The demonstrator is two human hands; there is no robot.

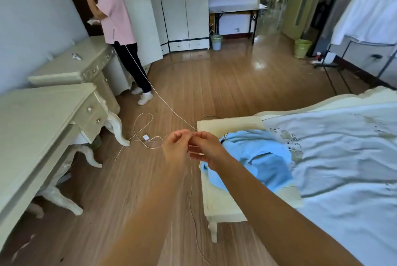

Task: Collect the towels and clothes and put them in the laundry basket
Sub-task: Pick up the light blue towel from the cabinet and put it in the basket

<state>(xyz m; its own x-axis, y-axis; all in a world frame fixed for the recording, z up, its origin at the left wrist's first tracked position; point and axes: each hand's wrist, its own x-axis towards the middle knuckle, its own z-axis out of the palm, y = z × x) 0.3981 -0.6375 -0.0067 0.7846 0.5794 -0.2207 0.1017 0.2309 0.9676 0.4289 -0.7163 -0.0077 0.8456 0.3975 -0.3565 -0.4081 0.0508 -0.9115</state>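
A light blue garment (257,158) lies crumpled on the cream bench (223,201) at the foot of the bed. Both my hands are raised together over the floor, just left of the bench. My left hand (176,147) and my right hand (204,147) pinch a thin beige cable (191,190) between their fingertips. The cable hangs down from my hands toward the bottom edge of the view and also runs across the floor to another person. No laundry basket is in view.
A person in a pink top (113,14) stands at the far left by a cream dresser (71,66). A cream desk (38,128) fills the left side. The bed (343,158) lies to the right. White wardrobes (184,6), a folding table (236,11) and two bins (216,42) stand at the back.
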